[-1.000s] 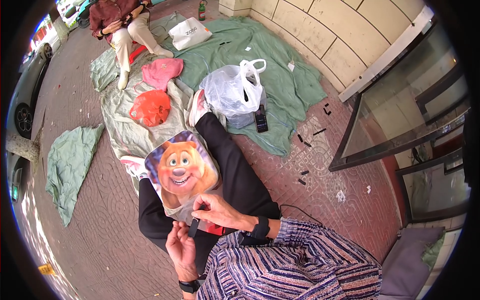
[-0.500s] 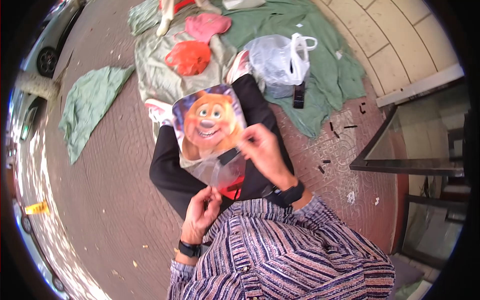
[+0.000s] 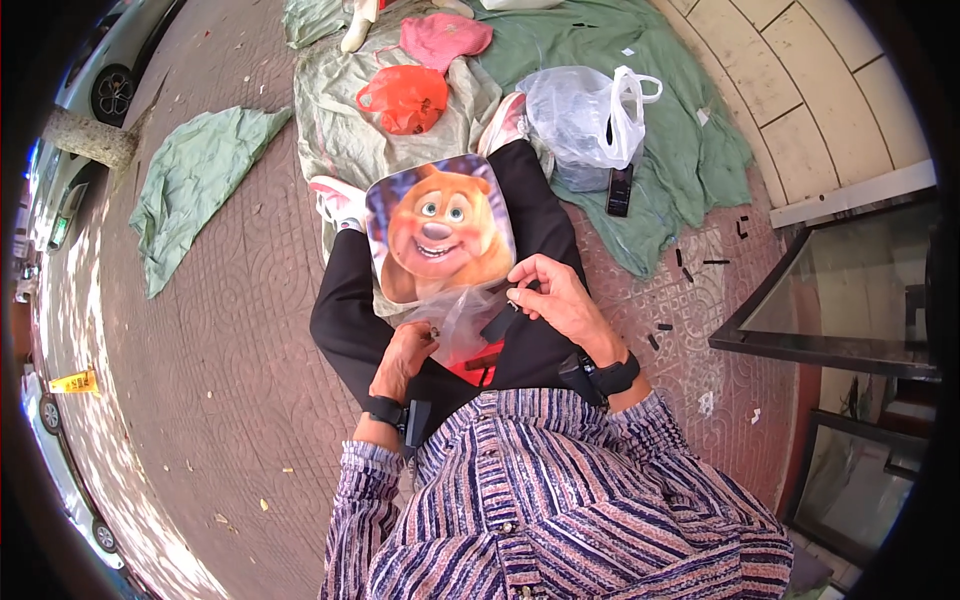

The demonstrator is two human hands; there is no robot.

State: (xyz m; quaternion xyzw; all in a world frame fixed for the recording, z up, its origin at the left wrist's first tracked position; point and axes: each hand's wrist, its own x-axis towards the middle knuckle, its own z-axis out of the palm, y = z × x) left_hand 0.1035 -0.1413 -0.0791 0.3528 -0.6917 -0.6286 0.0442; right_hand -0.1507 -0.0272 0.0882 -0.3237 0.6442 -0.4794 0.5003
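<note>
A stool-like square board (image 3: 440, 238) with rounded corners and a cartoon bear picture stands between my legs. Against its near edge is a crumpled clear plastic bag (image 3: 460, 325), with something red (image 3: 478, 364) below it. My left hand (image 3: 402, 355) is closed at the bag's left side, a tiny item at its fingertips too small to name. To the right, my right hand (image 3: 565, 303) pinches a tiny light-coloured piece that I cannot make out. Just under those fingers lies a black strip (image 3: 499, 326), over the bag's right side.
Ahead lie green cloths (image 3: 690, 150), a red bag (image 3: 405, 100), a pink cloth (image 3: 445, 38) and a white plastic bag (image 3: 580, 115) beside a phone (image 3: 619, 191). Small black pieces (image 3: 684, 272) are scattered at right, near a dark-framed glass panel (image 3: 830, 280). Cars stand at far left.
My left hand has risen from below the bag to its left side. My right hand has drawn slightly nearer, and the view has shifted a little.
</note>
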